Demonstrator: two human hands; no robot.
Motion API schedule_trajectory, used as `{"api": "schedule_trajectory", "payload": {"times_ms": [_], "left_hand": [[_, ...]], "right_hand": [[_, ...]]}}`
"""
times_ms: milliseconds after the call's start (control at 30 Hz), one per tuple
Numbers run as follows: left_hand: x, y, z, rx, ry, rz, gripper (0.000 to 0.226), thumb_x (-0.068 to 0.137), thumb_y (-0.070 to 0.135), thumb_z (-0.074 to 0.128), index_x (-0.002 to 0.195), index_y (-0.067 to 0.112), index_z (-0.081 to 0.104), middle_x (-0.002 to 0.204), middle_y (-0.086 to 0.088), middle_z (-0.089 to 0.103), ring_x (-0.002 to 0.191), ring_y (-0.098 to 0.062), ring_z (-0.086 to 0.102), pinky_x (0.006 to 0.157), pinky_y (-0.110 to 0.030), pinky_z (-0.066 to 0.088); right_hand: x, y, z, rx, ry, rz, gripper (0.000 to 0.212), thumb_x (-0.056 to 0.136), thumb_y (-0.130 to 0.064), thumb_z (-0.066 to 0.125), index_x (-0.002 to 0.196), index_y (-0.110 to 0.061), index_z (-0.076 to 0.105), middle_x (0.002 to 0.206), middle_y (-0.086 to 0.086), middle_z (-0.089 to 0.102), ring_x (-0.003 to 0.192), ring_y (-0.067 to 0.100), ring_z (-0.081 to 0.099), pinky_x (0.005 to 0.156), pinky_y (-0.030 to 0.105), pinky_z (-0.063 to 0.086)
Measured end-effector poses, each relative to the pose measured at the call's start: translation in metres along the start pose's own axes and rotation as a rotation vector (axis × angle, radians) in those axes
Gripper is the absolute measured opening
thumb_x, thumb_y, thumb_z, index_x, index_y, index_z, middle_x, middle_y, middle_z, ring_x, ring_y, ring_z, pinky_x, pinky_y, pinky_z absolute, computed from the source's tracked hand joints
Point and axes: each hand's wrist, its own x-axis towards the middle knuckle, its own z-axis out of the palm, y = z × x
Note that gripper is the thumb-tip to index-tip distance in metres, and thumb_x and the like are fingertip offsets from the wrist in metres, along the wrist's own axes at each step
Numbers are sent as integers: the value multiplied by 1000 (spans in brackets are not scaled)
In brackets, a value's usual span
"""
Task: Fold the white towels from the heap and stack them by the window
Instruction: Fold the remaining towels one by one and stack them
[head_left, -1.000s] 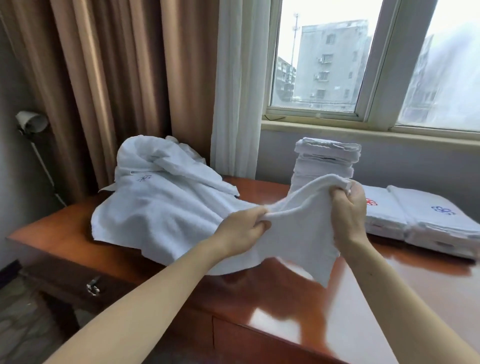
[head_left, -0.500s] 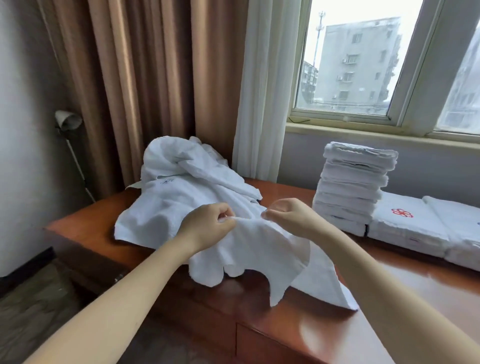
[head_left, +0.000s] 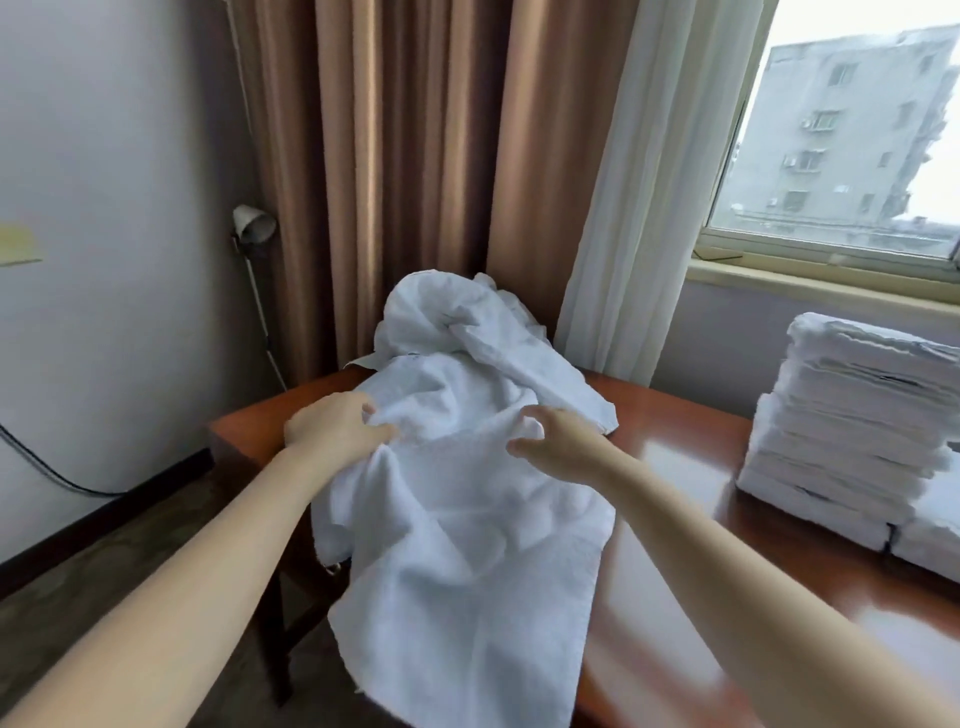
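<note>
A loose white towel (head_left: 467, 597) lies spread over the near left corner of the wooden table (head_left: 675, 457) and hangs down past its front edge. Its far end runs into the heap of white towels (head_left: 457, 332) at the back left. My left hand (head_left: 337, 428) grips a fold of the loose towel at its upper left. At the towel's upper right, my right hand (head_left: 550, 441) hovers just over the cloth. Its fingers and thumb are curved apart and hold nothing. A tall stack of folded white towels (head_left: 857, 426) stands at the right, below the window (head_left: 841, 156).
Brown curtains (head_left: 405, 182) and a white sheer curtain (head_left: 639, 208) hang behind the heap. A small lamp (head_left: 254, 223) with a cable stands by the wall at left. More folded towels (head_left: 930, 545) lie low at the right edge. The floor lies left of the table.
The view has swung left. Both hands moved with the towel toward the heap and spread apart along its top edge. My right hand has let go of the cloth.
</note>
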Motion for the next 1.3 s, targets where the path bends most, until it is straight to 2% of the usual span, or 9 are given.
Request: {"api": "schedule_trajectory", "payload": {"times_ms": [233, 467, 633, 767, 833, 900, 1067, 1200, 1300], "left_hand": [[12, -30, 15, 15, -189, -198, 63, 99, 58, 29, 151, 22, 34, 142, -8, 51, 120, -30, 54, 100, -43, 47], [21, -47, 33, -291, -148, -402, 100, 92, 50, 58, 156, 14, -9, 152, -12, 38, 136, -36, 39, 105, -44, 40], [33, -53, 41, -923, 185, -341, 67, 93, 22, 64, 151, 13, 32, 149, -7, 44, 134, -27, 44, 98, -32, 41], [39, -38, 27, -1078, 340, -139, 29, 93, 9, 53, 117, 25, 58, 114, -1, 61, 111, -19, 60, 87, -28, 48], [45, -30, 21, -1054, 314, -54, 31, 90, 7, 56, 115, 26, 54, 111, 1, 56, 111, -18, 59, 84, -25, 49], [49, -31, 22, -854, 307, -180, 44, 88, 13, 61, 129, 18, 48, 131, -6, 45, 122, -23, 49, 96, -33, 48], [45, -42, 37, -276, -4, -589, 87, 90, 53, 54, 153, 6, 17, 158, -18, 16, 149, -36, 5, 122, -46, 6], [38, -36, 41, -189, -53, -502, 55, 93, 51, 46, 133, 14, 54, 134, -10, 54, 127, -32, 46, 105, -41, 38], [35, -29, 41, -507, 112, -329, 40, 99, 30, 43, 132, 9, 54, 124, -10, 61, 113, -31, 58, 90, -40, 50]], "right_hand": [[34, -67, 24, -35, 45, -275, 53, 99, -34, 49, 150, -28, 37, 153, -1, 42, 136, 21, 42, 108, 37, 38], [62, -101, 59, -68, -185, -296, 69, 92, -30, 58, 154, -31, 28, 154, -6, 40, 129, 18, 50, 91, 29, 45], [68, -95, 68, -9, -240, -211, 84, 84, -35, 64, 155, -31, 21, 127, -8, 62, 112, 14, 58, 87, 27, 48], [72, -97, 59, 116, -201, -221, 93, 91, -32, 61, 156, -35, -5, 90, -2, 67, 83, 16, 63, 74, 28, 50], [76, -99, 49, 214, -144, -191, 85, 95, -30, 56, 156, -37, -3, 89, -1, 69, 81, 16, 66, 76, 33, 56], [74, -99, 38, 285, -145, -164, 77, 97, -28, 53, 156, -36, 5, 105, 3, 70, 89, 19, 70, 81, 41, 59], [57, -85, 39, 128, -223, -139, 76, 95, -33, 59, 157, -27, 16, 138, 0, 58, 122, 22, 57, 103, 38, 46], [50, -81, 44, 134, -197, -133, 75, 93, -31, 59, 156, -28, 19, 137, -4, 59, 114, 15, 59, 101, 34, 47], [47, -78, 45, 202, -213, -127, 75, 93, -28, 59, 156, -30, 19, 107, -11, 62, 102, 14, 58, 96, 32, 48]]}}
